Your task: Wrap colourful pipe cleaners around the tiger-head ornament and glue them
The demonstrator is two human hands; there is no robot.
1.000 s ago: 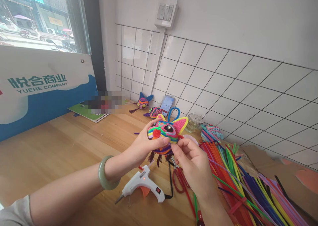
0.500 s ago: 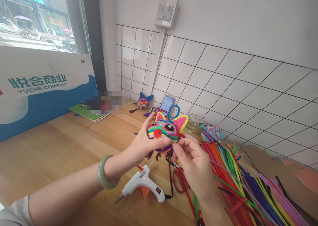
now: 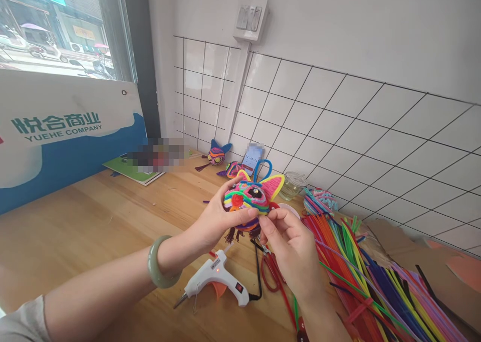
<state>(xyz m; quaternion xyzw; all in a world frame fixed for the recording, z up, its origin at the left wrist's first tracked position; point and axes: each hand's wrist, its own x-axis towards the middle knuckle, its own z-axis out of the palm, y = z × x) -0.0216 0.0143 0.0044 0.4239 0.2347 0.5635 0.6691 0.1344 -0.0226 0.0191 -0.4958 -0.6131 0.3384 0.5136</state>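
A colourful pipe-cleaner animal head with pink, yellow-edged ears, dark eyes, a red nose and dark tassels is up over the table. My left hand wraps round its left side, thumb across the front. At its lower right edge, the fingertips of my right hand are pinched together, close to a red part; whatever is between them is hidden. Below lies a white glue gun with an orange light lit, its nozzle toward the lower left. Red-handled scissors are partly covered by my right hand.
Bundles of coloured pipe cleaners spread over the right side beside brown cardboard. Along the wall stand another animal head, a phone and a glass jar. A green booklet lies at the far left.
Both hands keep their hold, with the animal head in almost the same place. It has tilted very slightly, and its tassels have shifted a little.
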